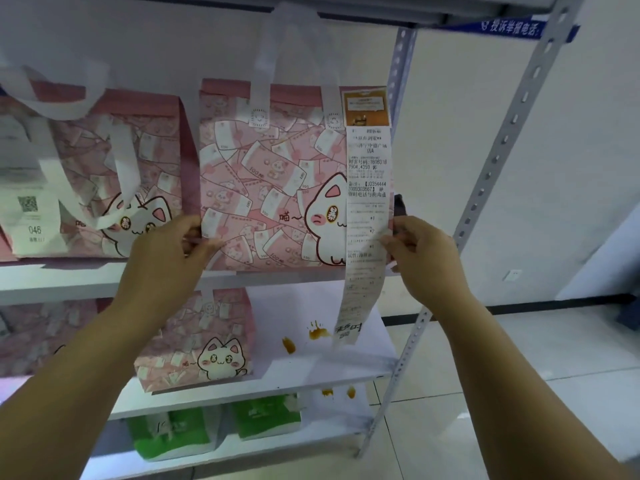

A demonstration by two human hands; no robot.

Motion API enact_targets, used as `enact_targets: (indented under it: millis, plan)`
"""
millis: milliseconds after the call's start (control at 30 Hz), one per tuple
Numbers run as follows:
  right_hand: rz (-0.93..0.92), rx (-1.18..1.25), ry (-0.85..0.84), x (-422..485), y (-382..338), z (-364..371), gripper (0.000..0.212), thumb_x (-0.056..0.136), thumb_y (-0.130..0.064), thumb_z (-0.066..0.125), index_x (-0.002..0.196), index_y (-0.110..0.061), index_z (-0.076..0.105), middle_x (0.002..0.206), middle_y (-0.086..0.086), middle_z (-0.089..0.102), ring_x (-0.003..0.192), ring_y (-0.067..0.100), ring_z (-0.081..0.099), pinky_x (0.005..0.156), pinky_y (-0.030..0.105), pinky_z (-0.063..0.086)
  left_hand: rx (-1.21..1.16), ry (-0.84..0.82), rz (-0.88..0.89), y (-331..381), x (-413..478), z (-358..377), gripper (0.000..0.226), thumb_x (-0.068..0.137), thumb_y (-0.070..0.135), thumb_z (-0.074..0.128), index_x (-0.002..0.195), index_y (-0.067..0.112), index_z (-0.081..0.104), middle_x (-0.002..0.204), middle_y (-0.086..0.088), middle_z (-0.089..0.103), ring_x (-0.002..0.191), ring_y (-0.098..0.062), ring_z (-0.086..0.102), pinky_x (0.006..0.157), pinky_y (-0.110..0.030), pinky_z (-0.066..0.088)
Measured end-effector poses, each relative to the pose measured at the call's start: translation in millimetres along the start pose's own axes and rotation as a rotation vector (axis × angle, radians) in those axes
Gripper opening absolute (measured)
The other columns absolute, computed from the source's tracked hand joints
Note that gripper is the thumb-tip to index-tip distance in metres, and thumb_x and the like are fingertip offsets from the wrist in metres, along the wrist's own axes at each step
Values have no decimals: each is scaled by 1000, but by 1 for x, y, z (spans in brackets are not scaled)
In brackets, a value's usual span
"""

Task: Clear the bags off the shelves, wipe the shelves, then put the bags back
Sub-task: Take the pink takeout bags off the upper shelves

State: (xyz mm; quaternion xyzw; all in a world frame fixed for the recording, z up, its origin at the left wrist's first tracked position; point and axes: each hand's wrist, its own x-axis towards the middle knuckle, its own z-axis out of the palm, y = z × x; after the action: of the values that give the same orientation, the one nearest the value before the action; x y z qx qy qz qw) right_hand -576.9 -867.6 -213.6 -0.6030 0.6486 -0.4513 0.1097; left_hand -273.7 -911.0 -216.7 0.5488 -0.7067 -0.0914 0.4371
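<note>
Left hand [172, 244] and right hand [423, 251] pinch the side edges of a pink bag [270, 188] on the shelf [69, 282]; seemingly soft and light, best gripped there.

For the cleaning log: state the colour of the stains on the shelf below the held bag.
Orange-brown stains on white shelf; head view.

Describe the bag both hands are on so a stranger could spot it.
On the grey metal rack, find the shelf above the stained shelf, right end. The pink cat-print bag is held at its sides by the left hand and right hand; unlike the pink bag beside it, a long white receipt hangs down its right edge, past the shelf.
</note>
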Motion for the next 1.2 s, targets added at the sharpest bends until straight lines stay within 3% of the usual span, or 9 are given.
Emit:
enact_targets:
  millis: [233,333,467,567,767,867,933,1100,1200]
  plan:
    - [39,4,74,-84,-16,-30,9,91,-30,55,96,-36,59,75,-15,69,69,7,66,68,35,58,-73,-84,65,15,-50,-29,22,85,27,65,106,24,65,88,13,65,78,9,55,64,-13,39]
    - [64,-27,106,-126,-23,-48,10,91,-31,55,95,-41,56,72,-17,68,65,4,65,64,27,58,-99,-126,82,27,-75,-38,25,85,28,64,110,24,64,88,14,64,77,11,53,62,-13,38]
    - [121,-58,170,-180,-21,-81,17,91,-32,55,108,-31,60,75,-17,68,67,0,65,61,21,56,-91,-159,154,55,-107,-38,26,85,30,63,110,23,64,86,14,60,75,-5,58,64,-22,41]
    - [166,-85,230,-217,-13,-115,12,91,-34,55,102,-40,57,72,-21,67,68,-6,63,61,19,53,-153,-207,206,86,-127,-25,26,86,29,63,111,21,65,85,15,59,72,9,50,61,-14,35]
    - [260,-193,385,-278,16,-191,12,92,-32,54,98,-41,56,70,-25,64,68,-5,63,57,14,52,-246,-323,337,162,-155,25,26,86,28,63,112,23,65,81,23,56,70,10,51,57,-10,33]
    - [315,-294,442,-301,42,-239,18,92,-31,53,108,-31,61,77,-18,66,72,5,65,66,34,58,-255,-363,437,212,-168,63,21,85,26,64,106,22,66,76,27,54,66,12,51,55,-9,33]
    - [330,-368,482,-314,62,-275,21,92,-31,54,111,-27,61,79,-15,67,73,9,65,69,39,57,-284,-399,490,248,-178,92,17,85,26,64,102,22,65,74,29,52,66,11,52,53,-9,34]
    - [314,-507,523,-339,114,-374,24,92,-26,56,113,-16,61,83,-14,62,74,9,64,69,31,57,-354,-471,606,349,-203,175,19,85,23,64,103,16,66,79,13,59,68,6,55,55,-11,38]
    - [348,-595,547,-354,143,-431,22,91,-24,57,109,-13,61,83,-11,63,71,10,63,65,28,56,-387,-507,669,411,-218,217,21,83,20,67,102,11,66,81,7,59,64,-10,59,56,-16,43]
